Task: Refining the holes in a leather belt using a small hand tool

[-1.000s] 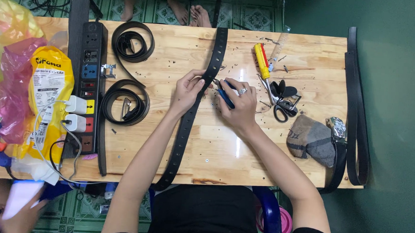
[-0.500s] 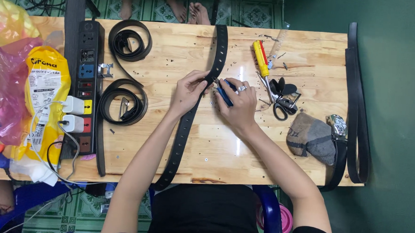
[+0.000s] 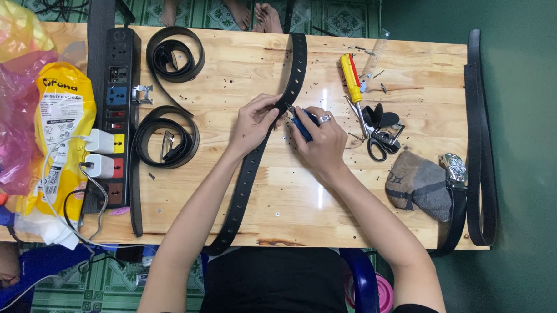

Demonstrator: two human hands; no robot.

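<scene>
Left hand (image 3: 253, 121) pinches the black belt (image 3: 260, 152) lying lengthwise across the table (image 3: 245, 67). Right hand (image 3: 320, 139) grips a blue tool (image 3: 302, 125), fingers curled tight, tip at belt's edge. Screwdriver (image 3: 351, 78), scissors (image 3: 376, 139) just right; coiled belts (image 3: 166, 136), power strip (image 3: 118, 105) left.

The single head-worn camera looks almost straight down on the wooden table (image 3: 232, 67) from above the seated person, far enough off that the whole tabletop fits in view. The person's lap lies at the bottom edge, tiled floor and another person's bare feet (image 3: 247, 8) at the top, and green floor down the right side.
</scene>
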